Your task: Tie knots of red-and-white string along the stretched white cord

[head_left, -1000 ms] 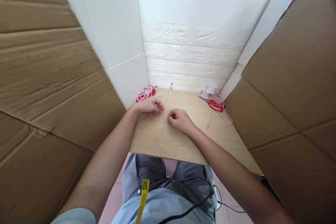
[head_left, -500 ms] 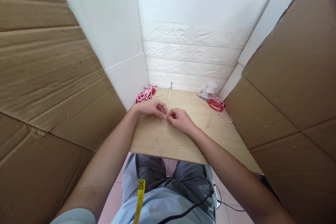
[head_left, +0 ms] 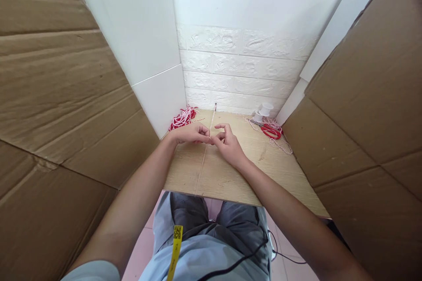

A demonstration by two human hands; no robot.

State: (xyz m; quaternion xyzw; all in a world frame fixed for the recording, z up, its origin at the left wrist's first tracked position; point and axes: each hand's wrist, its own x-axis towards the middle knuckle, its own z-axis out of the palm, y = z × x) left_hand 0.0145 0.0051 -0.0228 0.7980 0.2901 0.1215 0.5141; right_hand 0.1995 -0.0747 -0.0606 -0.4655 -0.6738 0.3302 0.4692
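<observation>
A thin pale string (head_left: pixel 202 167) stretches over the wooden board from a small dark fixing (head_left: pixel 215 104) at the wall to the front edge. My left hand (head_left: pixel 194 133) is closed in a pinch on the string about halfway along. Just right of it, my right hand (head_left: pixel 228 144) pinches at the same spot, thumb against a finger, with its index finger raised and bent. The fingertips of both hands nearly meet. Whatever fine strand or knot lies between them is too small to make out clearly.
A heap of red and pink-white cords (head_left: pixel 183 118) lies at the back left. Red-handled scissors (head_left: pixel 271 131), loose pink-white cord (head_left: pixel 280 144) and white spools (head_left: pixel 265 109) sit at the back right. Cardboard panels (head_left: pixel 66 96) flank the wooden board (head_left: pixel 231 180).
My right hand's index finger has lifted and straightened away from its other fingers. Both hands' fingertips have come closer together, slightly farther up the string.
</observation>
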